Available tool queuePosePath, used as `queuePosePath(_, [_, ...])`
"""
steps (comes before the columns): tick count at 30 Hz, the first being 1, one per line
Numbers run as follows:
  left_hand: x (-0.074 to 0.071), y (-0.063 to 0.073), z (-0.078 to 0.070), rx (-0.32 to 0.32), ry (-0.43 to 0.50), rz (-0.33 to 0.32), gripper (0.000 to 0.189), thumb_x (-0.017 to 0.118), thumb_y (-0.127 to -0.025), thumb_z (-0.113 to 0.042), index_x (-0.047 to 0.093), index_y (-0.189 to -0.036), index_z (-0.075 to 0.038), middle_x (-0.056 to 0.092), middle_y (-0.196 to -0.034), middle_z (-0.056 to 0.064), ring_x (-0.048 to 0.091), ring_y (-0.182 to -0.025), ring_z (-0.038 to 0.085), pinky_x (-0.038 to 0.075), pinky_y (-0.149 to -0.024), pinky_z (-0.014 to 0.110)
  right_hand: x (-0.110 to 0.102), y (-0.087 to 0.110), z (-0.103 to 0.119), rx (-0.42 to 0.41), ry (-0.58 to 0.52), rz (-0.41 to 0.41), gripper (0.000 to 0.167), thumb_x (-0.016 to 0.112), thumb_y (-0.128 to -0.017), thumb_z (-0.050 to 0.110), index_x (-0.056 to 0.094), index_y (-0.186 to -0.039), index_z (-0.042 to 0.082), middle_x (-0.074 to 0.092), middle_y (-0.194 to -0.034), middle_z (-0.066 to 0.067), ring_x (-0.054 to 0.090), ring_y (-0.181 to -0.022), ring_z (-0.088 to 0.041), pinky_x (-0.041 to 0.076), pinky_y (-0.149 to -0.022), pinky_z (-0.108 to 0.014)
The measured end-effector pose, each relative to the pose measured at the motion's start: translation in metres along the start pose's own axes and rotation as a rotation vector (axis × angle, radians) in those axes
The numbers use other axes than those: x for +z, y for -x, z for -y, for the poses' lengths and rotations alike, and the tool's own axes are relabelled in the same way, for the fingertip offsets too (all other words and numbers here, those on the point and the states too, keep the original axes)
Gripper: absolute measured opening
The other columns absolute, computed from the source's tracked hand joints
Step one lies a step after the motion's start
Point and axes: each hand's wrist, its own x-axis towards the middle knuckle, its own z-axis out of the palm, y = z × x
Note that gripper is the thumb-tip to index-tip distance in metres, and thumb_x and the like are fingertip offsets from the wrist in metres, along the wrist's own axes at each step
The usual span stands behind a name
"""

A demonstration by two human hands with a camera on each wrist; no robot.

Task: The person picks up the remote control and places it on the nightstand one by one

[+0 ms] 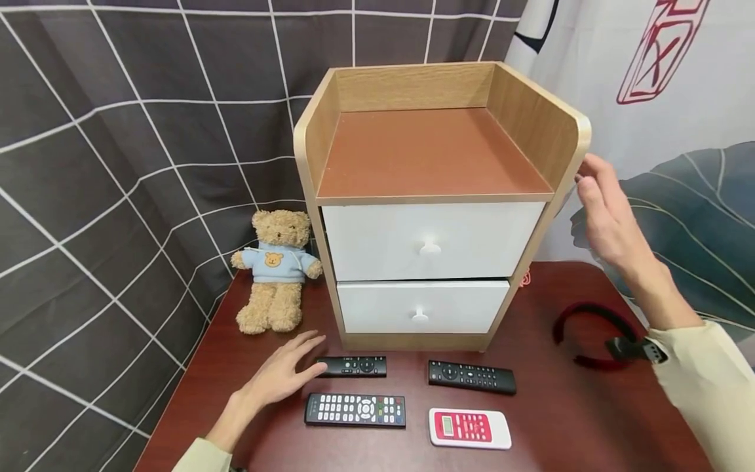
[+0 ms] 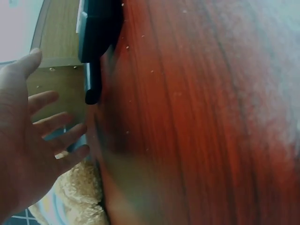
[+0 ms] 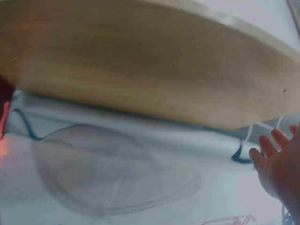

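Note:
A small wooden cabinet (image 1: 436,154) with two white drawers stands upright on the dark red table. My right hand (image 1: 607,213) is raised beside its right side, fingers loosely bent and holding nothing; the right wrist view shows the cabinet's side panel (image 3: 140,61) near that hand (image 3: 281,164). Low over the table, my left hand (image 1: 283,370) spreads its fingers, the thumb by the left end of a slim black remote (image 1: 356,367). In the left wrist view the palm of that hand (image 2: 28,136) holds nothing. Whether the thumb touches the remote I cannot tell.
Nearer me lie a black remote with white buttons (image 1: 355,410) and a white and red remote (image 1: 470,429). Another black remote (image 1: 472,377) lies right of centre. A teddy bear (image 1: 280,269) sits left of the cabinet; a dark red headband-like loop (image 1: 596,311) lies right.

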Motion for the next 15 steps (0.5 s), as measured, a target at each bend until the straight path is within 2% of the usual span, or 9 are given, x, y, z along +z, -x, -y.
queuePosePath(3, [0.005,0.001,0.001,-0.007,0.002,-0.001,0.061,0.063,-0.093,-0.051,0.056,-0.142,-0.015,0.051,-0.148,0.010,0.051,-0.134,0.034,0.043,-0.106,0.056,0.010,-0.020,0.015,-0.074,-0.189,-0.071,0.045,0.033,-0.105,0.019,0.040,-0.148,0.009,0.045,-0.147,-0.001,0.042,-0.135,-0.018,0.026,-0.119,-0.029])
queuePosePath(6, [0.009,0.001,0.002,-0.008,0.016,-0.005,0.060,0.067,-0.091,-0.047,0.057,-0.141,-0.015,0.053,-0.146,0.010,0.053,-0.133,0.034,0.043,-0.107,0.055,0.026,-0.035,0.034,-0.131,-0.296,-0.188,0.045,0.036,-0.103,0.023,0.045,-0.144,0.008,0.048,-0.144,-0.007,0.044,-0.130,-0.024,0.033,-0.113,-0.031])
queuePosePath(8, [0.012,0.000,0.002,0.000,0.018,-0.008,0.059,0.069,-0.090,-0.045,0.058,-0.139,-0.016,0.054,-0.145,0.009,0.054,-0.132,0.032,0.044,-0.106,0.054,0.035,-0.042,0.045,-0.156,-0.307,-0.283,0.045,0.037,-0.100,0.021,0.050,-0.139,0.005,0.050,-0.143,-0.008,0.046,-0.130,-0.025,0.035,-0.111,-0.030])
queuePosePath(10, [0.014,-0.001,0.002,0.017,0.010,-0.012,0.057,0.071,-0.089,-0.043,0.060,-0.138,-0.016,0.056,-0.142,0.008,0.056,-0.130,0.031,0.045,-0.105,0.053,0.041,-0.047,0.057,-0.157,-0.245,-0.372,0.045,0.034,-0.096,0.016,0.057,-0.133,0.004,0.056,-0.140,-0.007,0.049,-0.129,-0.023,0.037,-0.107,-0.030])
queuePosePath(13, [0.018,-0.002,0.002,0.040,-0.005,-0.019,0.054,0.073,-0.088,-0.040,0.062,-0.135,-0.016,0.058,-0.138,0.005,0.057,-0.127,0.028,0.046,-0.104,0.051,0.046,-0.051,0.069,-0.173,-0.221,-0.455,0.044,0.033,-0.091,0.012,0.062,-0.123,0.002,0.063,-0.133,-0.004,0.052,-0.129,-0.022,0.035,-0.111,-0.030])
queuePosePath(15, [0.019,-0.003,0.001,0.054,-0.013,-0.027,0.053,0.075,-0.086,-0.037,0.064,-0.132,-0.015,0.060,-0.134,0.003,0.058,-0.124,0.026,0.047,-0.102,0.050,0.047,-0.054,0.075,-0.186,-0.260,-0.501,0.041,0.036,-0.089,0.010,0.065,-0.116,0.001,0.067,-0.125,-0.004,0.056,-0.124,-0.023,0.036,-0.110,-0.030])
